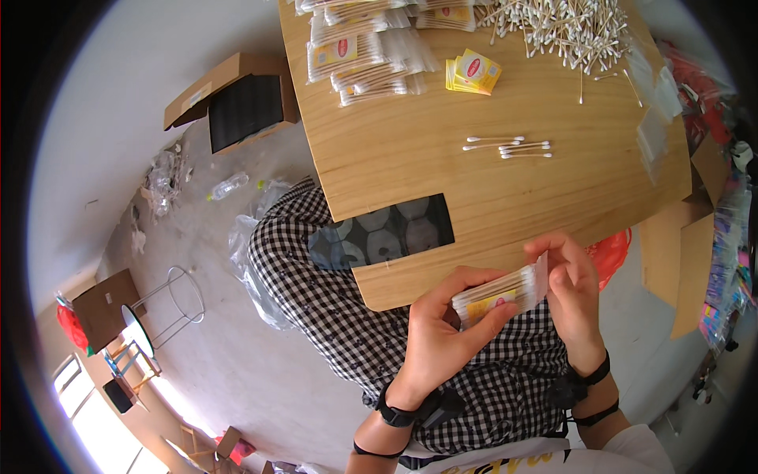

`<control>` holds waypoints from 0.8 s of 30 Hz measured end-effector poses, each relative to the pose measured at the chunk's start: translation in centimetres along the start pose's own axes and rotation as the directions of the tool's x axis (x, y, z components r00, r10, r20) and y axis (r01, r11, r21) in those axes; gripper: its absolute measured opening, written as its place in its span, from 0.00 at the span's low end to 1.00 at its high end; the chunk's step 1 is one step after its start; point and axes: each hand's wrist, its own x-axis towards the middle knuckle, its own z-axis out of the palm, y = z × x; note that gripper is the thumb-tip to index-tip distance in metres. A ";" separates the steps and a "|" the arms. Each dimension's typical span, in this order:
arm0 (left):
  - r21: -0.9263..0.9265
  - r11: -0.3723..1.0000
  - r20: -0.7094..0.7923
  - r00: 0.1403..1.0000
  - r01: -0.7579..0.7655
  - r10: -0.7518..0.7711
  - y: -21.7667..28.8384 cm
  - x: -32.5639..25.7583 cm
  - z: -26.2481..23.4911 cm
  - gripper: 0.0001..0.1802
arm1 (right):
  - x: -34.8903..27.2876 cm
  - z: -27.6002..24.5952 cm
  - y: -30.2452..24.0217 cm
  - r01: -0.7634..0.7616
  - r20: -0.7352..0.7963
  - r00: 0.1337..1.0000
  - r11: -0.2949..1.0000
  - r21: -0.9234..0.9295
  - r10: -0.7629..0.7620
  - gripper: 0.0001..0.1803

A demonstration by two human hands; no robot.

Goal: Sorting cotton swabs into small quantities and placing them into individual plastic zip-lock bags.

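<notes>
Above my lap, by the table's near edge, my left hand (pixel 450 332) is closed round a clear pack of cotton swabs (pixel 497 295) with a yellow card in it. My right hand (pixel 570 292) is at the pack's right end, its fingers bent about the clear plastic flap (pixel 542 275). Several loose cotton swabs (pixel 525 149) lie on the wooden table (pixel 395 158) beyond my hands. Farther off are a small stack of yellow cards (pixel 473 73) and a big heap of loose swabs (pixel 568 31).
Filled swab packs (pixel 355 55) are piled at the table's far left. Empty clear bags (pixel 654 130) lie along its right edge. A rectangular cutout (pixel 403 229) breaks the near left part of the tabletop. Cardboard boxes (pixel 245 103) stand on both sides, and a plastic bottle (pixel 228 186) lies on the floor.
</notes>
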 end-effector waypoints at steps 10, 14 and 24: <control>-0.123 0.992 -0.046 0.998 0.041 -0.047 0.2 -0.3 0.2 0.23 | -0.9 1.5 1.3 0.190 -0.141 0.965 0.961 -0.199 -0.220 0.13; -0.283 0.954 -0.241 0.970 -0.100 0.030 -0.2 -1.0 1.0 0.23 | -1.1 1.5 2.3 0.354 -0.173 0.881 0.857 -0.375 -0.440 0.12; -0.167 0.945 -0.271 0.934 -0.282 0.231 0.1 -1.7 1.2 0.17 | -1.4 0.7 3.3 0.514 -0.142 0.703 0.635 -0.577 -0.697 0.14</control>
